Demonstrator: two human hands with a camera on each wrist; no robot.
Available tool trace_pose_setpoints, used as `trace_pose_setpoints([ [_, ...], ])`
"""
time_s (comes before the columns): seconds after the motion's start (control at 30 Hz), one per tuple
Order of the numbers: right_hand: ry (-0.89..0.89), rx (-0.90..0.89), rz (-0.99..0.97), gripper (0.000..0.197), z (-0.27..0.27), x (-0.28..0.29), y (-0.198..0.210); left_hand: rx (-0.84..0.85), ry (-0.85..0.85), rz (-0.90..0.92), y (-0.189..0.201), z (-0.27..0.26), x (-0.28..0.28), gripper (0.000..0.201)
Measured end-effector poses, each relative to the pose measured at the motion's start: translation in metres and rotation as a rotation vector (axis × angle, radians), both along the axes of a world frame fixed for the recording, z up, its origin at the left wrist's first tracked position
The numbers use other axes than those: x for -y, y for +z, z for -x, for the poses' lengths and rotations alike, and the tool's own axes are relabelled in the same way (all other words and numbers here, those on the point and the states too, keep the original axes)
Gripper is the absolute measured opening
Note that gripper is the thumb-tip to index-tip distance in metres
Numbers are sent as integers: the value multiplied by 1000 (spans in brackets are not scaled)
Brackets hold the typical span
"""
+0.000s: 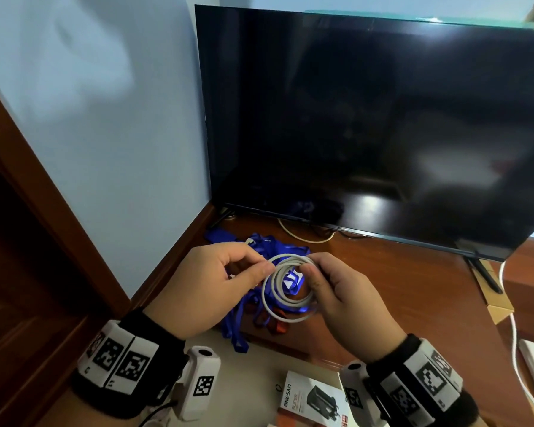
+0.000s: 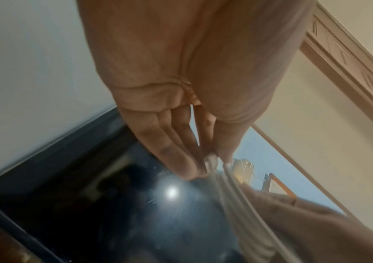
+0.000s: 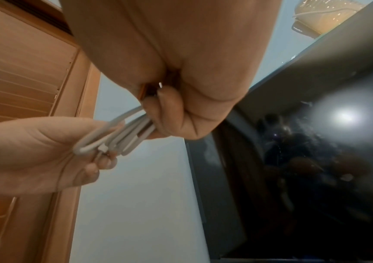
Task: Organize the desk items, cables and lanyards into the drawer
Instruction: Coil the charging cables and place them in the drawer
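Observation:
A white cable (image 1: 285,291) is wound into a small coil and held in the air above the desk. My left hand (image 1: 228,272) pinches the coil's left side between thumb and fingers (image 2: 205,160). My right hand (image 1: 318,278) grips the coil's right side; in the right wrist view its curled fingers (image 3: 170,113) wrap the white cable (image 3: 122,137). A plug end (image 1: 249,241) sticks up behind the left hand. Below the coil a heap of blue lanyards (image 1: 244,306) with a red strap (image 1: 278,325) lies on the wooden desk (image 1: 413,303).
A large dark television (image 1: 367,118) stands at the back of the desk, a white cord (image 1: 302,238) running under it. A booklet with a black device pictured (image 1: 313,399) lies at the bottom. A white cable (image 1: 515,349) trails at the right. A wooden frame (image 1: 43,195) rises at left.

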State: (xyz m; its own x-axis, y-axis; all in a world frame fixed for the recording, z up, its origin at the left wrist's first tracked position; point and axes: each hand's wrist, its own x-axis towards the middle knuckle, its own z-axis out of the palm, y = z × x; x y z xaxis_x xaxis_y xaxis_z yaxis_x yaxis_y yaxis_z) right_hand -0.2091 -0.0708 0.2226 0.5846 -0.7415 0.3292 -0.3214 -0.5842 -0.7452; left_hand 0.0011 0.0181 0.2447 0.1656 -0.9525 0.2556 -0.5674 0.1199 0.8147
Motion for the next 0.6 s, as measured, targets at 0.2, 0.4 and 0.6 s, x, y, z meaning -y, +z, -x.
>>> trace_pose_setpoints([
  [0.2,-18,19,-10,33,-6,-2,-3,-62,138,39,-20,28,2,20],
  [0.4,-17,168,-233,26,-10,-7,-4,-27,296,257,-32,50,15,12],
  [0.6,36,291,-439,31,-17,-23,0,-98,387,337,-38,48,25,13],
])
